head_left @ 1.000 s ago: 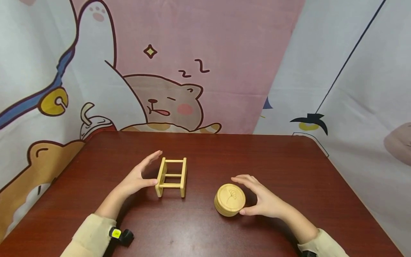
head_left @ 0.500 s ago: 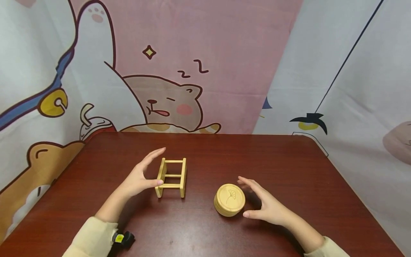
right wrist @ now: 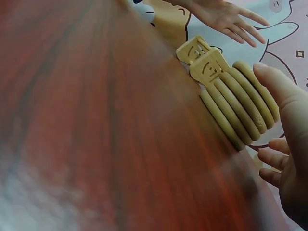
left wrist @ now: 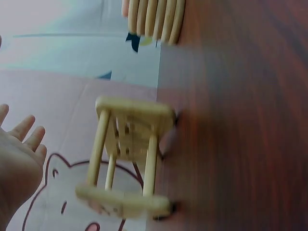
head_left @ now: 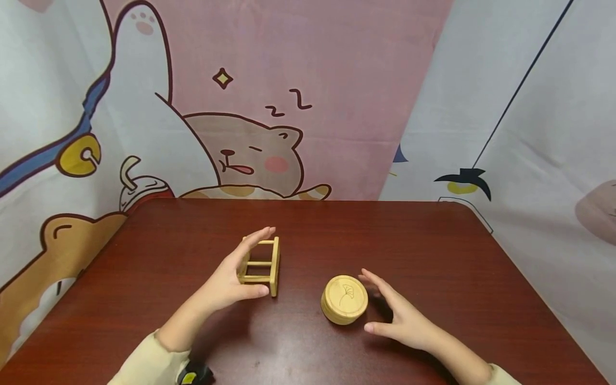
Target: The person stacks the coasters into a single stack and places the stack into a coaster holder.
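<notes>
A small pale wooden rack point(head_left: 274, 264), with two side panels joined by round rods, stands on the table left of centre. My left hand point(head_left: 236, 280) is held over its left side with fingers spread and hides part of it. In the right wrist view, the left hand point(right wrist: 224, 19) appears above the rack point(right wrist: 208, 67), apart from it. To the right stands a stack of round wooden coasters point(head_left: 344, 299); a ginkgo leaf is engraved on the top one. Beside the stack, my right hand point(head_left: 404, 315) has thumb and fingers spread, holding nothing.
The dark red-brown wooden table point(head_left: 308, 353) reaches back to a printed cloth backdrop point(head_left: 356, 96) with cartoon animals. A black wrist device point(head_left: 194, 374) sits at the left sleeve.
My left hand has moved right, from beside the rack to over its left side. The right hand has drawn slightly away from the coasters. Rack and stack stay put.
</notes>
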Demonstrator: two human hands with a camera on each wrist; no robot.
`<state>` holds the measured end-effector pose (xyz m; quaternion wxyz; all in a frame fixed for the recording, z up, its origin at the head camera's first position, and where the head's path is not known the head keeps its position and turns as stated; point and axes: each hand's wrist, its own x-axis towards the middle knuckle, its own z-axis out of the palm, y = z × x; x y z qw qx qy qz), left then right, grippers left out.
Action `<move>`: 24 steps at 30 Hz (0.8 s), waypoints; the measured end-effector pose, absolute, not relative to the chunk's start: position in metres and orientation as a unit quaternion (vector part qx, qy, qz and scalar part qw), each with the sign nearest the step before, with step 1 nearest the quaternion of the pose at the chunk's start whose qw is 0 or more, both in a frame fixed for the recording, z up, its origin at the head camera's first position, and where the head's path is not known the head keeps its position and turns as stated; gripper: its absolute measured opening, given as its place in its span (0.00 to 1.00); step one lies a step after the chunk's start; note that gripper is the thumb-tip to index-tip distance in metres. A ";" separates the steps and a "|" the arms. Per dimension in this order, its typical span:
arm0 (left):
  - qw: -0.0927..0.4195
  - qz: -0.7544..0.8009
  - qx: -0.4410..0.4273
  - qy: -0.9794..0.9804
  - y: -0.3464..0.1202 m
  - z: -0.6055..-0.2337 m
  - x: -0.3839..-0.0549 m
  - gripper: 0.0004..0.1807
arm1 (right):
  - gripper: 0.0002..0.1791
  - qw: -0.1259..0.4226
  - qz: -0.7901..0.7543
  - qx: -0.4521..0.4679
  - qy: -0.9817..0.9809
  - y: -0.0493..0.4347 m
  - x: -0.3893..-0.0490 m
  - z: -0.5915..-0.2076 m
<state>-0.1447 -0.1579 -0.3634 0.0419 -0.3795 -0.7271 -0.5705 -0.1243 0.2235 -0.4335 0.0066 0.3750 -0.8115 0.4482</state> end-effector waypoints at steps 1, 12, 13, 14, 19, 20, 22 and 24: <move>0.038 -0.571 -0.381 -0.726 -0.155 -0.363 -0.143 0.51 | 0.54 0.007 0.447 0.373 -0.813 0.223 -0.124 -0.434; -0.001 -0.556 -0.368 -0.745 -0.124 -0.366 -0.125 0.50 | 0.52 0.019 0.440 0.349 -0.827 0.216 -0.113 -0.438; -0.005 -0.557 -0.370 -0.743 -0.121 -0.367 -0.125 0.50 | 0.52 0.023 0.442 0.347 -0.827 0.216 -0.113 -0.438; -0.006 -0.556 -0.375 -0.742 -0.119 -0.368 -0.124 0.49 | 0.52 0.028 0.444 0.343 -0.827 0.215 -0.112 -0.439; -0.007 -0.551 -0.390 -0.737 -0.104 -0.375 -0.123 0.47 | 0.50 0.041 0.446 0.322 -0.834 0.212 -0.110 -0.441; -0.007 -0.550 -0.391 -0.738 -0.102 -0.377 -0.123 0.47 | 0.49 0.044 0.443 0.319 -0.837 0.212 -0.109 -0.442; -0.009 -0.549 -0.391 -0.739 -0.097 -0.379 -0.123 0.46 | 0.48 0.047 0.439 0.311 -0.842 0.211 -0.108 -0.442; -0.012 -0.547 -0.387 -0.742 -0.092 -0.381 -0.122 0.46 | 0.47 0.044 0.435 0.301 -0.848 0.211 -0.106 -0.442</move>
